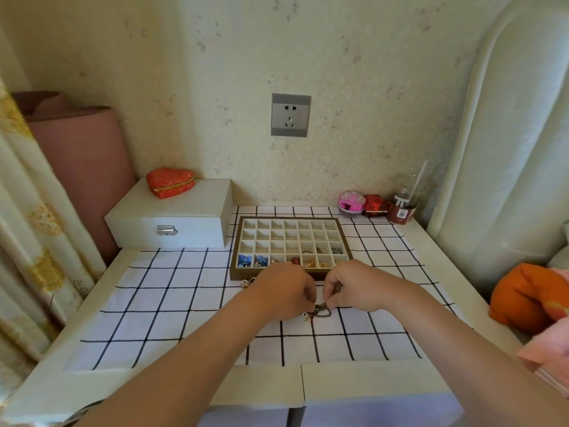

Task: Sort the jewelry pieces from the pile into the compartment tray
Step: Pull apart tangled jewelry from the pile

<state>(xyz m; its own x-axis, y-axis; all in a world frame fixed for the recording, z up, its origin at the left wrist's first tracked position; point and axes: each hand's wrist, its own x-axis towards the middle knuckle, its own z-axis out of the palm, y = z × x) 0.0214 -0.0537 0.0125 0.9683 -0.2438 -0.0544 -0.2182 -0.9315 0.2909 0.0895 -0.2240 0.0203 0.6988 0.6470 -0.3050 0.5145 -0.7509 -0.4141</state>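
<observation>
A brown-framed compartment tray (236,241) with a cream grid lies on the checked cloth. Its front row holds blue pieces (245,261), a red bead and gold pieces (311,263); the row behind has a few silver bits. Just in front of the tray, my left hand (284,289) and my right hand (354,286) meet over a small jewelry pile (320,312). Both hands pinch a dark chain-like piece there, fingers curled. A silver piece (248,282) peeks out left of my left hand. The rest of the pile is hidden under my hands.
A white latched box (172,220) with a red heart-shaped case (170,182) stands at the back left. Pink and red trinkets (351,202) and a plastic cup with a straw (403,204) sit at the back right. An orange cushion (523,294) lies off the right edge.
</observation>
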